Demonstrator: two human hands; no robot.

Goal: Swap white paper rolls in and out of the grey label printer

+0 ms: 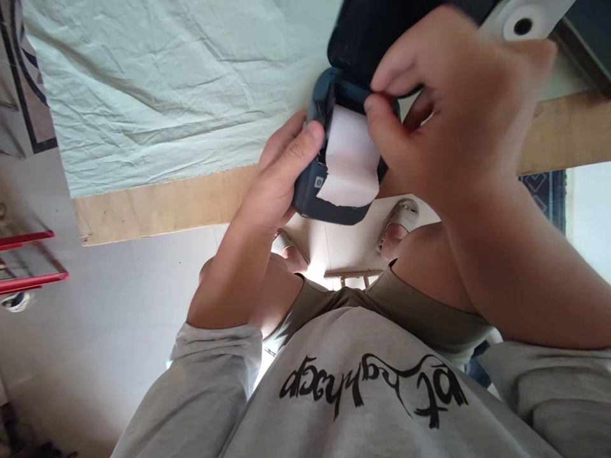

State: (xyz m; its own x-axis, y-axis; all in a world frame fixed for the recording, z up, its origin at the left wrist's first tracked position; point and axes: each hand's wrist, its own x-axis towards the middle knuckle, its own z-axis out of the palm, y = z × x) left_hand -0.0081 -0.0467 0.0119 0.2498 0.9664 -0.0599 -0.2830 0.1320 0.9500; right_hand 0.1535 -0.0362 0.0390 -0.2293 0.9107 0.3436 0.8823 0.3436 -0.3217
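A small dark blue printer (308,192) sits in the upper middle of the frame, held up so that it covers part of the desk's front edge. It leans a little, its top toward the right. A strip of white paper (352,159) comes out of its opening and lies down over the front, ending in an uneven edge just above the printer's lower end.

The left hand (281,168) grasps the printer from the left side, the thumb pressed on its upper left edge and the other fingers mostly hidden behind it. The right hand (470,114) comes in from the right and is slightly blurred; its thumb and forefinger are pinched close together at the upper right edge of the opening, beside the paper. Whether they grip the rim, the paper or nothing, I cannot tell.

A black object (367,28) lies right behind the printer at the top of the frame; whether the two are joined is unclear. A white thing with a dark round hole (510,25) is at the upper right. The desk (162,207) has a bare wooden edge and a creased pale green cloth (181,95) across the upper left. Red bars (35,280) stand at the far left.
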